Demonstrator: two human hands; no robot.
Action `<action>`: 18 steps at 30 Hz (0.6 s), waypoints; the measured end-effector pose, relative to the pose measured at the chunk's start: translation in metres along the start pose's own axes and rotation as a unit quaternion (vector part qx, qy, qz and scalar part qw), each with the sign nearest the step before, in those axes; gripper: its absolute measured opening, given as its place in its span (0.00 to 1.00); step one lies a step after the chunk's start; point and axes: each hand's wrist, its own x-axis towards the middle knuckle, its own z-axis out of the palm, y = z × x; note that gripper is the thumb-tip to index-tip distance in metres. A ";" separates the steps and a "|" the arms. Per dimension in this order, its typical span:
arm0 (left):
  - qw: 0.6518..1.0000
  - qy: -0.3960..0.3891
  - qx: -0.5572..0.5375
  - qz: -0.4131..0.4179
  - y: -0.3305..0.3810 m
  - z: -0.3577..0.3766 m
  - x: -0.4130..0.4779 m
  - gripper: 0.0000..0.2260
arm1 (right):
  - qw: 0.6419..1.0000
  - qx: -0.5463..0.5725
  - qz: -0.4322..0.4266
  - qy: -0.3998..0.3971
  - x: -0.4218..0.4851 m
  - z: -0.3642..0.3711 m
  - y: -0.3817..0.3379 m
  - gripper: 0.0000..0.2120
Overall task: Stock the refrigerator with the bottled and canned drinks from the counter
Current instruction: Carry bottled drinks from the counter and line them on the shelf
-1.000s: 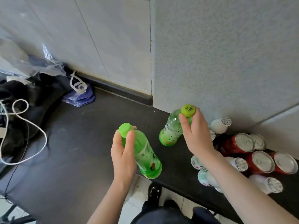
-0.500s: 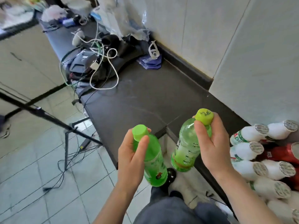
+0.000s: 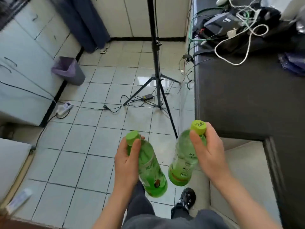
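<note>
From the head camera, your left hand (image 3: 127, 162) is curled round the neck and shoulder of a clear green plastic bottle with a bright green screw cap (image 3: 151, 171), thumb lying just under the cap. Your right hand (image 3: 209, 156) grips a second green plastic bottle with a yellow-green printed cap (image 3: 183, 162) the same way, thumb across the neck and fingers wrapped behind. Both bottles hang tilted over the pale tiled floor (image 3: 92, 142), on your side of the black tripod stand (image 3: 156, 71). Their bases lean towards each other with only a narrow gap between them.

The dark counter (image 3: 239, 104) runs to the right of the tripod, with a black bag (image 3: 219, 28) and a looped white cable (image 3: 247, 43) at its far end. Left of the tripod stand a purple-lined bin (image 3: 67, 70) and white cabinets (image 3: 24, 55). No refrigerator can be made out for certain in this view.

I judge you are mid-carry, with both drinks off the counter and neither yet shelved.

- **Tripping:** Black cables (image 3: 115, 108) trail from the tripod's feet towards a white power strip (image 3: 63, 108) to its left, and one tripod leg reaches close to your right-hand bottle. A foot could catch on a cable or on that leg.
- **Dropping:** You hold each bottle high, near the neck, so the heavy bodies can swing. They may knock together or slide out if your fingers loosen.
- **Opening the door:** With both hands full, it may force an awkward one-handed regrip.
</note>
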 end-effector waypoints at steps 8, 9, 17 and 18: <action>0.989 0.139 -0.048 -0.031 -0.020 -0.178 0.044 0.10 | 0.992 -0.016 -0.035 -0.124 0.022 0.192 -0.058 0.12; 0.986 0.159 -0.050 -0.031 -0.020 -0.206 0.050 0.11 | 0.989 -0.013 -0.038 -0.139 0.022 0.221 -0.066 0.11; 0.965 0.263 0.010 0.018 -0.022 -0.388 0.073 0.17 | 0.963 0.015 -0.125 -0.240 0.034 0.433 -0.153 0.08; 0.959 0.283 0.003 0.015 -0.021 -0.406 0.072 0.16 | 0.958 0.023 -0.137 -0.250 0.032 0.452 -0.164 0.08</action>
